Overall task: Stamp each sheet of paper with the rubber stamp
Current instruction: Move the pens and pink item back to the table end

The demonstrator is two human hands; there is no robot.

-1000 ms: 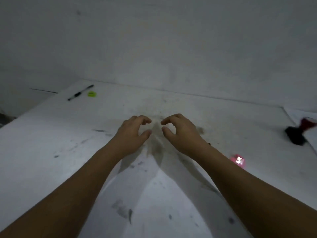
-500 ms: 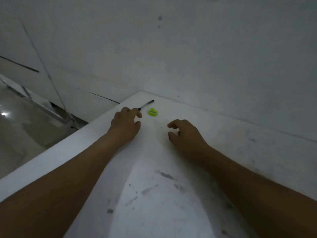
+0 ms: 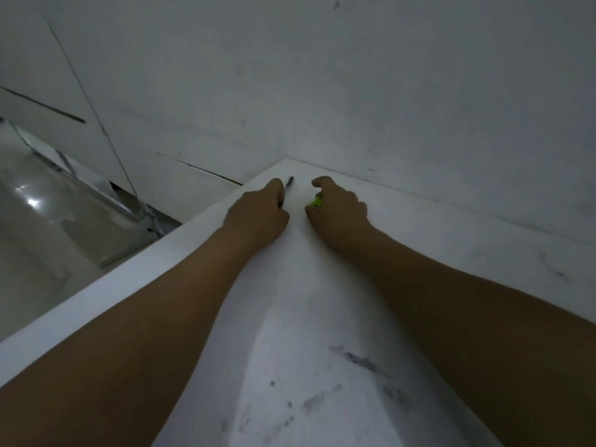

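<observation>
Hands reach together to the far corner of a white table (image 3: 419, 227), which stands against a grey wall (image 3: 354, 75). No container is in view, and neither the rubber stamp nor any sheet of paper shows in the head view, so their place cannot be told.

The left hand (image 3: 258, 217) lies with its back to the camera, fingers bent down over a thin dark pen (image 3: 289, 182). Only the far end of the pen comes out past the fingers, and a short dark piece shows beside the thumb; the rest is hidden under the hand. Whether the fingers really grip the pen or only rest on it, I cannot tell.

The right hand (image 3: 338, 211) is curled around a small bright green thing (image 3: 316, 201). Only a little of this thing shows between the thumb and the fingers, so its shape is hard to make out. It touches the fingers, but a firm grasp cannot be confirmed.

The two hands are near each other and do not touch. Both forearms are cut off by the lower edge of the picture. The light is weak, and small details are dim.

Counted: two hands, one pen, one green thing, one table. Dark smudges (image 3: 358, 361) mark the table surface near the camera. At the left, beyond the table edge, a shiny floor (image 3: 29, 221) shows.
</observation>
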